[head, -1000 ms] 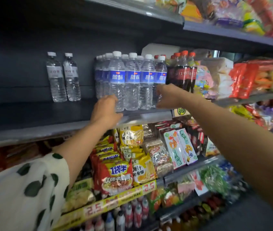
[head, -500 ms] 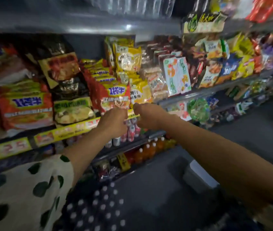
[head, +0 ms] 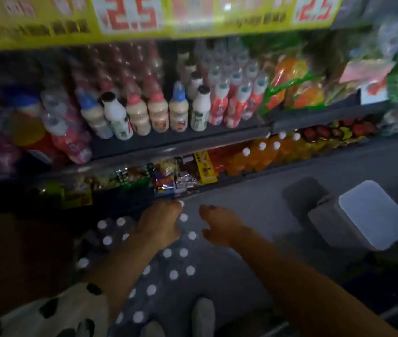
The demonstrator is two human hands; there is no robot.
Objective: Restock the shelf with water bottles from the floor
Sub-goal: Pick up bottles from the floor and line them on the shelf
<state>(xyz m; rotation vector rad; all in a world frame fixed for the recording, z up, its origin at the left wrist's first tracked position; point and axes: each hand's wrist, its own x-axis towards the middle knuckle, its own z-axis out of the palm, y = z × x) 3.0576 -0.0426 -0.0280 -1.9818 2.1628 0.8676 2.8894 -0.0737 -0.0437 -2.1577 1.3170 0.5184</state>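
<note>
Bottles (head: 168, 254) sitting capped on floor | left hand (head: 159, 227) curling over caps, grip unclear | right hand (head: 220, 227) reaching in, loosely open, holding nothing

Both arms reach forward and down from the lower edge of the frame toward its centre. The left arm comes from the lower left in a white sleeve (head: 47, 314) with dark spots, bare from the forearm on. The left hand (head: 160, 226), just left of centre, is seen back upward, with its fingers bent downward; whether they grip anything cannot be told. The right arm runs in bare from the lower right. The right hand (head: 220, 227) sits just beside the left, apart from it, with fingers loosely curled and holding nothing visible.
</note>
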